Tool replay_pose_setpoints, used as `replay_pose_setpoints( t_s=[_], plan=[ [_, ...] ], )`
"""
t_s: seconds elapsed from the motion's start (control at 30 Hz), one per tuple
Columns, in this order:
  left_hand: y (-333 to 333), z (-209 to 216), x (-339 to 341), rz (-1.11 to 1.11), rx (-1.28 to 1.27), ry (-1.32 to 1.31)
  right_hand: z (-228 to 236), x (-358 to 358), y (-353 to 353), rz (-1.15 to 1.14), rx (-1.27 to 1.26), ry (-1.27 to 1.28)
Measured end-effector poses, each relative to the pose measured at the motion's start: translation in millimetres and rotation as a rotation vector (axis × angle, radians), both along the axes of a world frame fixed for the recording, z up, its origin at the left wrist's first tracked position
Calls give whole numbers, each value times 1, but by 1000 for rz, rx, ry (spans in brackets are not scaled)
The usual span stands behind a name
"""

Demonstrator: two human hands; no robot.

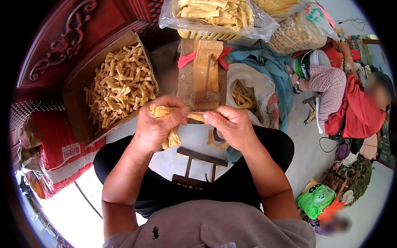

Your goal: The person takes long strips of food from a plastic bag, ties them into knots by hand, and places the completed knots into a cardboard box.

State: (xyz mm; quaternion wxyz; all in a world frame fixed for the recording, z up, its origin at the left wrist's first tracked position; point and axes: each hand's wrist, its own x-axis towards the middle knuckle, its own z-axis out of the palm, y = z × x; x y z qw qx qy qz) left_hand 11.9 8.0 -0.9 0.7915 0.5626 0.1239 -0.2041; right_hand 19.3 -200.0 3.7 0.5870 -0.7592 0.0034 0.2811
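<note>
My left hand is closed around a yellow, wrinkled strip that looks like tofu skin. Its loose ends stick out above and below the fist. Between my hands the strip runs as a narrow, twisted length. My right hand pinches the far end between thumb and bent forefinger. Both hands are above my lap, just before a wooden block on a plank stand. To the left, a cardboard box is heaped with similar knotted yellow pieces.
A yellow basket lined with plastic holds flat yellow strips at the back. A clear bag with more strips is right of the block. A red sack lies at left. A seated person in red is at right, near a bucket.
</note>
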Motion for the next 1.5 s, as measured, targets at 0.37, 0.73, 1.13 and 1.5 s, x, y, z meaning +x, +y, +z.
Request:
replay_pose_setpoints(
  t_s=[0.37, 0.73, 1.13, 1.5],
  plan=[
    [-33, -69, 47, 134, 851, -638, -51, 47, 1, -197, -692, -733],
    [-28, -8, 12, 33, 136, -96, -27, 18, 16, -114, -229, -1123],
    [-14, 25, -14, -584, -413, 27, -10, 17, -3, -1, -140, -979],
    [-8, -4, -5, -170, 877, -1247, -31, -13, 23, -141, 911, 601]
  ],
)
